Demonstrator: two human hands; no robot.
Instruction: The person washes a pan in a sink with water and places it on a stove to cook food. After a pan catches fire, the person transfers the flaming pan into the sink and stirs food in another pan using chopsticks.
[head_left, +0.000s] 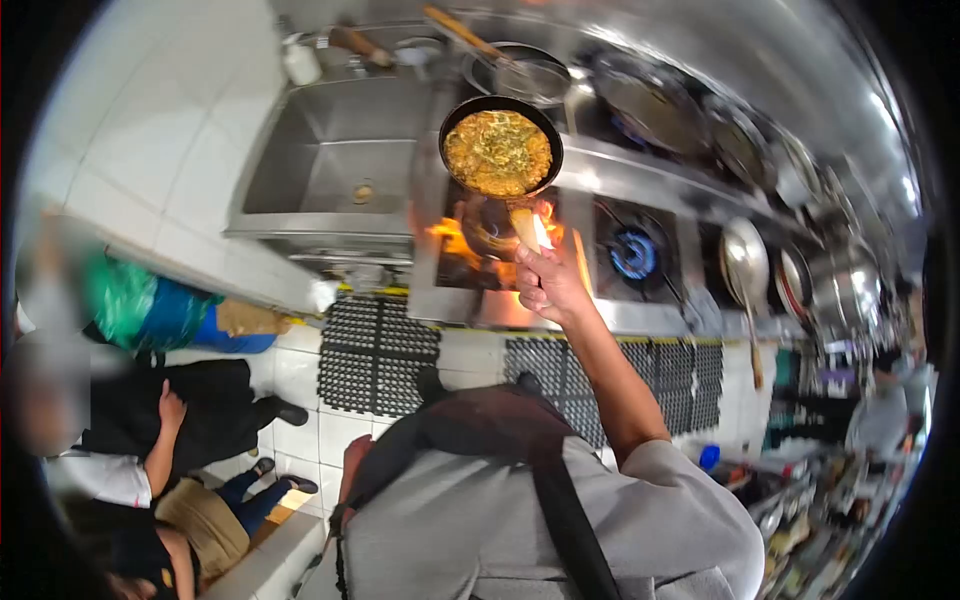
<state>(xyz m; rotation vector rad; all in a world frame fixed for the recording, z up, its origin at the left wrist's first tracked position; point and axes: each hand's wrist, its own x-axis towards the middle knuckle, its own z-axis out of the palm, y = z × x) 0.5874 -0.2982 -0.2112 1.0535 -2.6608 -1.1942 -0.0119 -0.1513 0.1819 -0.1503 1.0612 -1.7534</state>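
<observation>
My right hand is wrapped round the pale wooden handle of a black frying pan. A round, golden-orange, omelette-like food with green flecks on top fills the pan. The pan is raised beyond the front burner, and orange flames flare beneath it and around its handle. Low at my left side hangs my left hand, mostly hidden by my body; its fingers cannot be made out.
A steel sink adjoins the stove on the left. Blue flame burns on a second burner. Several pans line the back, and a large ladle overhangs the right side. Black mats cover the floor; people are at lower left.
</observation>
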